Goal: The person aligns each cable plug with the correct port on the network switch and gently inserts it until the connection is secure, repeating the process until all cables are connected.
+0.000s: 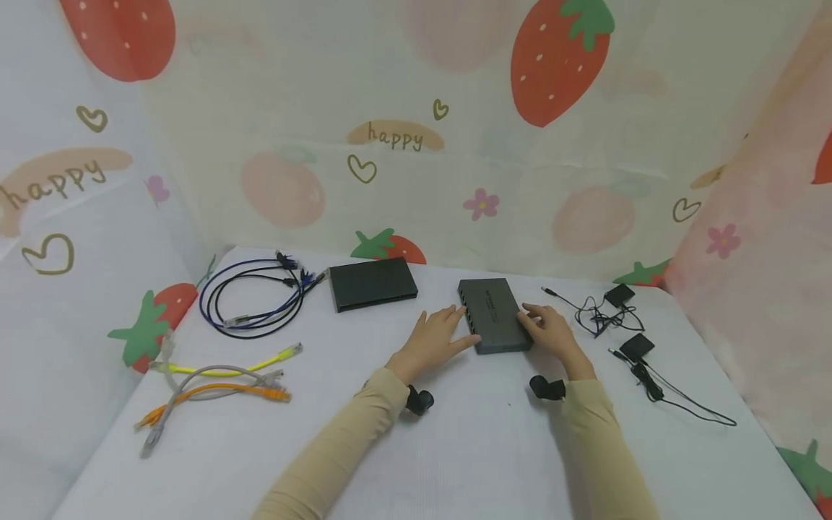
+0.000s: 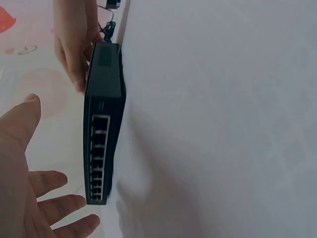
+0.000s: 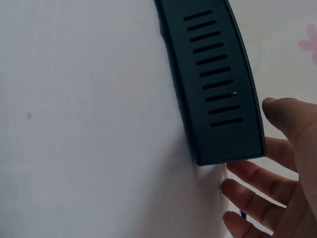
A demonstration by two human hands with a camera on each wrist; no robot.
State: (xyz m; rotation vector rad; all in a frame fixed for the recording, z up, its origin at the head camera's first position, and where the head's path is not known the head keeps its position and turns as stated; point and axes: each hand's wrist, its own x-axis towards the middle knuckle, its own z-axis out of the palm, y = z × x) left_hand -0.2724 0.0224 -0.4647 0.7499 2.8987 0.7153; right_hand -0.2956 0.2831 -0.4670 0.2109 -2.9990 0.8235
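A dark grey network switch (image 1: 496,315) lies flat on the white table between the two hands. Its row of ports (image 2: 99,158) faces the left hand in the left wrist view. The left hand (image 1: 433,339) hovers at the port side, fingers spread and thumb by the near corner, apart from the switch in the left wrist view. At the opposite side, the right hand (image 1: 549,331) has its thumb and index finger right at the edge. In the right wrist view, slotted vents (image 3: 213,69) line that side, and the other fingers (image 3: 257,203) extend loosely past the corner.
Another flat black box (image 1: 373,284) lies at the back, left of the switch. Coiled blue and black cables (image 1: 253,296) lie beside it; yellow (image 1: 221,370), grey and orange (image 1: 221,388) network cables are nearer. Two black power adapters (image 1: 620,295) with cords lie at the right.
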